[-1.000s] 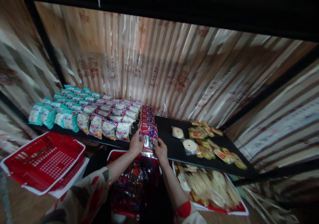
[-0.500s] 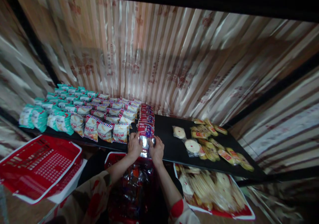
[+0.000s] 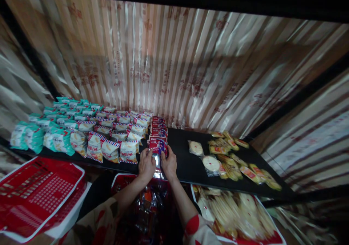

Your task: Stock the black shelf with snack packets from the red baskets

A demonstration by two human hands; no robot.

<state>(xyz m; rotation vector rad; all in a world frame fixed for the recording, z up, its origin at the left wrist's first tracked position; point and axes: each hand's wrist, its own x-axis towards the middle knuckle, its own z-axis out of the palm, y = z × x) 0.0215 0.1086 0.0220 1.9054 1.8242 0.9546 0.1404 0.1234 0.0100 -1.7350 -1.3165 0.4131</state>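
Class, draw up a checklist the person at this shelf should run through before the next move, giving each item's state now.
1. Both hands at the front red packet: ok, left hand and right hand on either side.
2. Firm grip on it: cannot tell, the contact is partly hidden.
3. Red packets behind it in a row: ok, running toward the back.
4. Left hand free of the striped white bags: cannot tell, they look very close.
5. Bare black shelf right of the right hand: ok.
6. Yellow packets neatly aligned: not ok, lying at mixed angles.
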